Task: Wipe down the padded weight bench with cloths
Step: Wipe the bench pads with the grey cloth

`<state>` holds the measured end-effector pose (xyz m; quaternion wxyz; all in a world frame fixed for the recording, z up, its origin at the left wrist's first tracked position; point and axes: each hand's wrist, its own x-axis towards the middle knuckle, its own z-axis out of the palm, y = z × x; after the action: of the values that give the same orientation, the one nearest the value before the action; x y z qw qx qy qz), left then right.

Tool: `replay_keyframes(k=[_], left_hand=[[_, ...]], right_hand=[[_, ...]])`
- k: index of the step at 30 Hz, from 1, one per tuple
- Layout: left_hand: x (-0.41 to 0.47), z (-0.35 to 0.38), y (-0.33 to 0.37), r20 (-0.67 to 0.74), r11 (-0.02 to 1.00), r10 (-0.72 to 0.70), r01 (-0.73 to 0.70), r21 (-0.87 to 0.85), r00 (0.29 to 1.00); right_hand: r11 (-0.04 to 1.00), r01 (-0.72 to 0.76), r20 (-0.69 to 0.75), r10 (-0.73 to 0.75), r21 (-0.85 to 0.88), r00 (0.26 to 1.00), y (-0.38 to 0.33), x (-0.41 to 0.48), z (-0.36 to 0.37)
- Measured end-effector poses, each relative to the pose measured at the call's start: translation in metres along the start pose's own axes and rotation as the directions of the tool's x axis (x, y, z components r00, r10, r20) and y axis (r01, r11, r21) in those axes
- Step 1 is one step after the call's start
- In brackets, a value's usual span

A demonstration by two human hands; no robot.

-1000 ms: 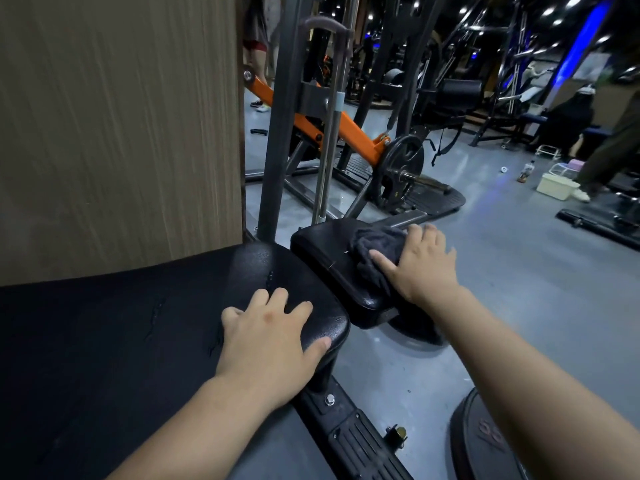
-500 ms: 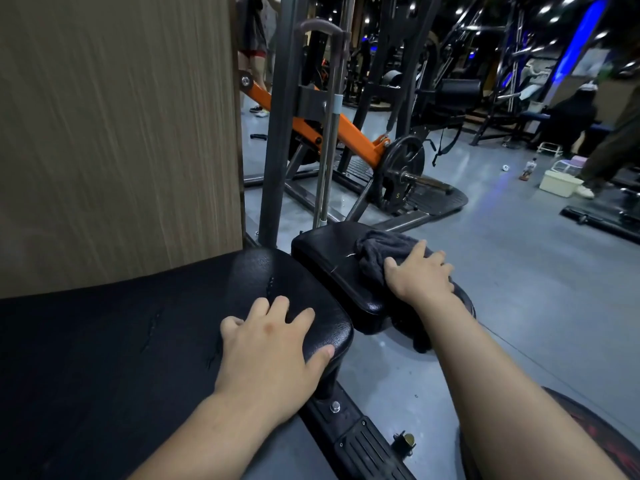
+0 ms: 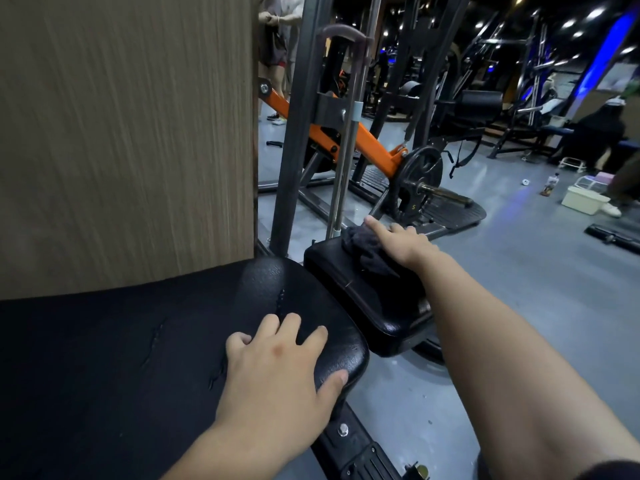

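A right hand (image 3: pixel 403 242) presses a crumpled dark grey cloth (image 3: pixel 367 251) flat-fingered at the far edge of the small black padded seat (image 3: pixel 360 292); left hand (image 3: pixel 277 368) splayed, empty, at the long black padded bench's (image 3: pixel 121 358) rounded end.

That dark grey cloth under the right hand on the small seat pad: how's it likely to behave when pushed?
The dark grey cloth lies bunched in folds, so it is probably floppy and will crumple rather than slide flat. The small black padded seat looks glossy, so it may slip unless the right hand presses down. Likely light.
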<state>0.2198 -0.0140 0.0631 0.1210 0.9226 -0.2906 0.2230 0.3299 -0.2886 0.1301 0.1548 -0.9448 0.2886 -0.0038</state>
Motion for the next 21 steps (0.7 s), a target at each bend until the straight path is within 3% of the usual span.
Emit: replay_keyframes(k=[3, 12, 16, 21], left_hand=[[0.000, 0.002, -0.001, -0.005, 1.000, 0.003, -0.003, -0.010, 1.000], [0.003, 0.005, 0.000, 0.034, 1.000, -0.004, 0.005, -0.027, 0.999], [0.003, 0.001, 0.001, 0.061, 0.999, -0.019, 0.021, -0.037, 0.998], [0.003, -0.003, 0.003, 0.087, 0.998, -0.033, 0.038, -0.049, 0.996]], right_hand=[[0.996, 0.009, 0.030, -0.012, 0.089, 0.999, -0.005, 0.017, -0.002], [0.982, 0.190, 0.025, -0.190, 0.008, 0.981, -0.048, 0.029, 0.014], [0.933, 0.343, 0.092, -0.334, -0.111, 0.938, -0.088, 0.020, 0.037], [0.862, 0.432, 0.126, -0.413, -0.265, 0.902, -0.096, 0.007, 0.050]])
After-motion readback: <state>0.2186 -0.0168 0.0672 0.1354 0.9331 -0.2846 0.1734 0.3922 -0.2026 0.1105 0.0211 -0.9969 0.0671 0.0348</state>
